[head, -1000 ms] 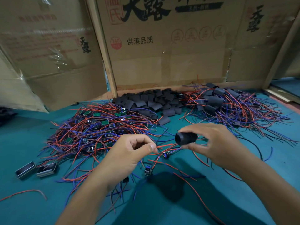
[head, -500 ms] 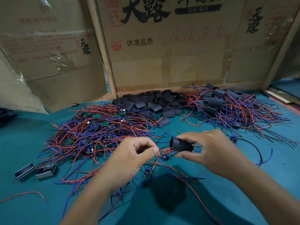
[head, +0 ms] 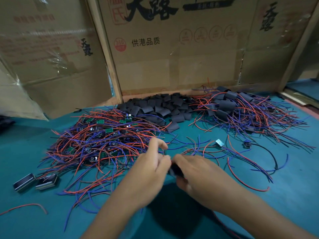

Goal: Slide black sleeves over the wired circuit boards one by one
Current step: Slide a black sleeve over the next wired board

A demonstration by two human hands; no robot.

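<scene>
Our left hand (head: pixel 151 171) and right hand (head: pixel 198 171) meet low centre over teal table (head: pixel 284 195); right grips black sleeve (head: pixel 175 169) between them; left fingers curled, blurred, grasp unclear. Beyond left: wired boards pile (head: pixel 103 140). Farther: loose sleeves (head: pixel 155 107), sleeved pile (head: pixel 241 111).

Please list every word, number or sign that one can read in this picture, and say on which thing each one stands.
"天露", large black brush characters: middle carton, top.
"供港品质": middle carton, below them.
"360", inside a red round stamp: middle carton; the small text under it is too blurred to read.
"天露", vertical: left carton and right carton.
Black banner, red seal, four round icons, faded red print on the left carton: unreadable.
</scene>
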